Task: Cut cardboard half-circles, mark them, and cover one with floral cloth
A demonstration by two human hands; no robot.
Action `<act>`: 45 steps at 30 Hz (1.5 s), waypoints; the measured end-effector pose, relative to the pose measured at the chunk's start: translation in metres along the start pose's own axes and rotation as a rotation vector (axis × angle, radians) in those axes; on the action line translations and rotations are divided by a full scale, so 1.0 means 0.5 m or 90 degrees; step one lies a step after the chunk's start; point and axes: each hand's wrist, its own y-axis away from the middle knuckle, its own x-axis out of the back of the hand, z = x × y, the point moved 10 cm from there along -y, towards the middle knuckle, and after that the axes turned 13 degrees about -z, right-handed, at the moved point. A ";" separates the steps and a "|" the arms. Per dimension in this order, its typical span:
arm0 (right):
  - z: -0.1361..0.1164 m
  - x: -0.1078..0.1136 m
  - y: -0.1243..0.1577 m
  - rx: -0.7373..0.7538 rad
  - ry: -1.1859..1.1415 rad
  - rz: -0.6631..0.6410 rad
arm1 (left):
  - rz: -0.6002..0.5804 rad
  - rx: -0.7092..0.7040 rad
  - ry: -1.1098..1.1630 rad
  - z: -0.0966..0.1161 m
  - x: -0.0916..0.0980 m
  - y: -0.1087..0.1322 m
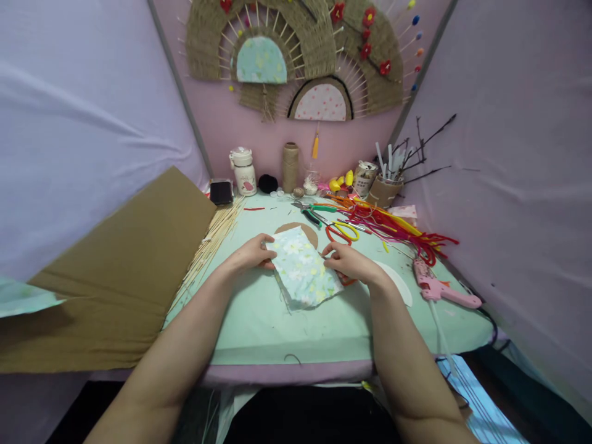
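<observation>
The left hand (253, 254) pinches one side of the flowery cloth (305, 268), over the bench (259, 348) and in front of a round brown card (311, 234). The right hand (350, 262) is at the other side; I cannot tell if its grip is closed. Loose threads (283, 297) could catch a finger and pull the cloth crooked.

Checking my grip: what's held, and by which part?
Pale-blue floral fabric piece: left hand grips its left edge; right hand at right edge, grip unclear.
</observation>
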 end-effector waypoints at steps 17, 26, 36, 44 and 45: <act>-0.049 0.047 -0.010 0.118 0.241 0.240 | 0.278 -0.207 -0.321 0.087 0.055 -0.018; -0.228 0.024 0.071 0.399 0.293 0.377 | -0.034 -0.403 0.056 0.146 -0.056 0.050; -0.124 0.110 0.032 0.314 -0.271 0.434 | -0.253 -0.159 0.099 0.061 -0.078 0.012; -0.053 0.063 -0.029 0.100 -0.005 0.194 | -0.048 -0.218 0.142 0.088 0.118 0.061; -0.057 0.051 -0.030 0.089 0.101 0.176 | -0.034 -0.220 0.141 0.088 0.129 0.067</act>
